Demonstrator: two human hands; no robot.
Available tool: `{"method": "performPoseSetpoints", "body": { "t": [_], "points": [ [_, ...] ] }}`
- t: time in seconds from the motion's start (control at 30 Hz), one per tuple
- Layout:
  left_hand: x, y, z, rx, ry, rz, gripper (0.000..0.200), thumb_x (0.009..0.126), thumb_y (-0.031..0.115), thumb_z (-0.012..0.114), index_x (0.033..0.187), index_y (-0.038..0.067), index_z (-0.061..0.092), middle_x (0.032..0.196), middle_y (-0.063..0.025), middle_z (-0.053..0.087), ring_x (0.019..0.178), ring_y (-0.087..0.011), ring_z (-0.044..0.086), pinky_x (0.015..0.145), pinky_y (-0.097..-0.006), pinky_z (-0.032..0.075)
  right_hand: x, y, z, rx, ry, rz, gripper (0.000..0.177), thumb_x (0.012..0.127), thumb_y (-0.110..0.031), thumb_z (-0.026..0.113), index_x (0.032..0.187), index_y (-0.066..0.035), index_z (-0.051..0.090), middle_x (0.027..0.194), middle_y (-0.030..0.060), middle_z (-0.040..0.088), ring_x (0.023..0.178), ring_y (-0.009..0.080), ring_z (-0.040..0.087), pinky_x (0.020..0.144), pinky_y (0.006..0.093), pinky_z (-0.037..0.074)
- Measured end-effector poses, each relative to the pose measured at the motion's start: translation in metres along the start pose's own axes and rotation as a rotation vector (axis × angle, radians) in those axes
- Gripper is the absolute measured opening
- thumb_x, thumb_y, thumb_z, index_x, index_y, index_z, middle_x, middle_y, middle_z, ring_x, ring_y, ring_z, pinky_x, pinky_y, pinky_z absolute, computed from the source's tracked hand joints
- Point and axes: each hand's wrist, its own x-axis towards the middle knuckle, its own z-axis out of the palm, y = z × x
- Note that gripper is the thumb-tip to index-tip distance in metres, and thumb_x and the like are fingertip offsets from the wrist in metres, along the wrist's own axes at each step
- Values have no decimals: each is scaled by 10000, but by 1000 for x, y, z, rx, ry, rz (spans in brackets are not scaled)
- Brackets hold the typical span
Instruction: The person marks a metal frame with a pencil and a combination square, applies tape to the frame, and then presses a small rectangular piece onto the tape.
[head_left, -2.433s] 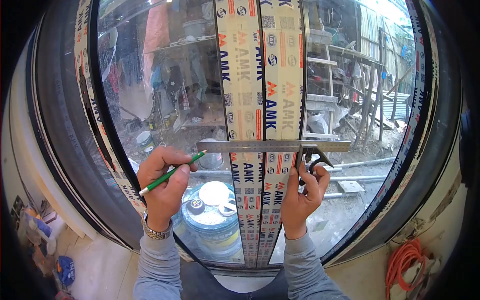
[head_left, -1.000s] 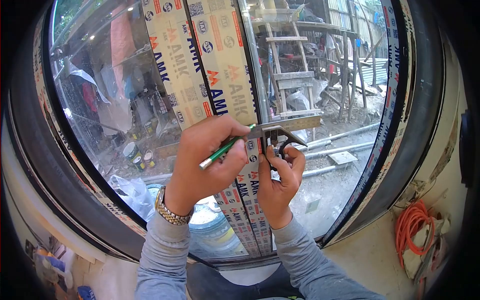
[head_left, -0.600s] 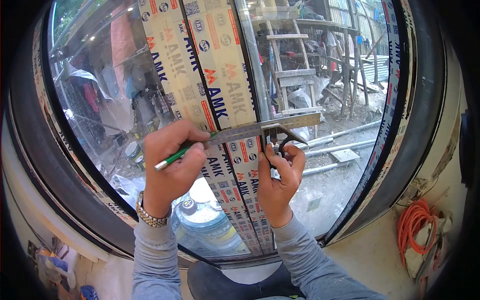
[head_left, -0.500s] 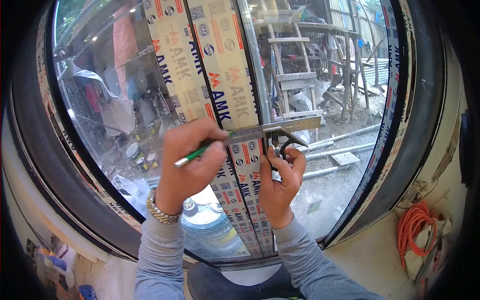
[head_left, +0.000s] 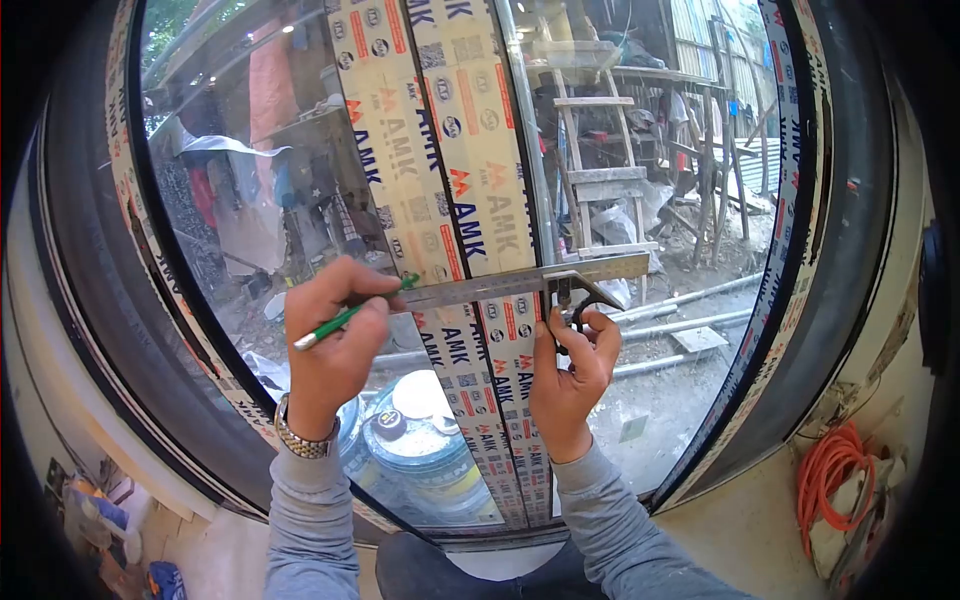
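A green pen (head_left: 335,326) with a pale rear end is pinched between the thumb and fingers of my left hand (head_left: 335,360). Its front end meets the upper edge of a steel rule blade, near the blade's left end. My right hand (head_left: 572,385) grips the dark head of a combination square (head_left: 585,287), its fingers curled round the lower part. The square's blade (head_left: 480,289) lies across the upright door frame (head_left: 487,220), which is covered in printed AMK protective film. The head sits by the right edge of that upright.
Glass panes flank the upright. Behind the glass stand a wooden ladder (head_left: 607,175), long pipes (head_left: 690,325) and a blue-banded bucket (head_left: 425,450). A coiled orange hose (head_left: 835,478) lies at the lower right, and assorted items (head_left: 100,515) are at the lower left.
My left hand has moved left along the blade with the pen, from the upright toward the blade's left end. My right hand still holds the square, and the whole view has shifted slightly.
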Motion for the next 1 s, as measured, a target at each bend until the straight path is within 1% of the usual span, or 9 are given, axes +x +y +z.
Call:
{"method": "performPoseSetpoints", "body": {
  "t": [0.17,0.2,0.27,0.3,0.37,0.57,0.8,0.87,1.0],
  "points": [
    [6,9,-16,-20,182,87,174,910,28,554,1038,-34,656,888,-115,735,675,-46,505,633,-212,417,32,-16,14,-7,21,-27,237,818,-9,835,1048,-57,811,1103,168,608,1012,317,577,805,383,470],
    [8,12,-19,-23,189,93,174,910,28,554,1038,-34,656,888,-115,735,675,-46,505,633,-212,417,42,-19,19,-1,31,-40,238,816,-13,834,1048,-59,811,1103,169,611,1025,334,582,817,395,475],
    [10,18,-24,-47,156,92,172,923,-10,543,1038,-69,657,934,-143,729,895,-167,721,856,-296,557,64,-25,28,-31,45,-103,238,816,-28,827,1051,-66,811,1088,173,621,1039,358,594,847,422,486],
    [12,18,-24,-51,160,97,172,923,-10,543,1038,-69,657,934,-143,729,895,-167,721,856,-296,557,75,-29,33,-25,67,-129,241,818,-34,824,1056,-69,811,1081,174,625,1041,360,599,859,426,488],
    [14,19,-23,-40,192,144,177,920,32,554,1049,-33,657,888,-111,737,671,-37,498,613,-204,406,96,-37,44,-33,114,-178,232,824,-63,814,1056,-77,811,1067,175,638,1027,366,616,867,434,494],
    [22,20,-26,-25,213,176,179,921,15,543,1047,-28,663,880,-108,732,663,-37,494,606,-207,404,138,-49,61,-10,109,-199,197,834,-120,806,1028,-85,814,1053,149,642,1001,353,631,835,435,499],
    [30,26,-30,-38,227,203,168,922,24,552,1039,-18,665,876,-98,726,659,-40,492,611,-210,404,148,-53,65,-10,111,-205,180,848,-140,801,1022,-95,819,1041,140,641,1016,337,635,830,428,511],
    [30,27,-34,-44,168,196,167,934,-11,545,1049,-53,658,921,-124,727,887,-145,713,832,-280,555,151,-53,65,-1,109,-209,173,849,-142,802,1014,-91,817,1040,142,642,1022,338,635,831,427,514],
    [30,29,-33,-44,183,200,165,933,-10,547,1048,-53,657,922,-123,729,889,-143,714,833,-282,557,153,-56,67,22,116,-198,155,848,-135,803,991,-77,810,1036,145,642,1034,340,634,833,427,518]
  ]
}}
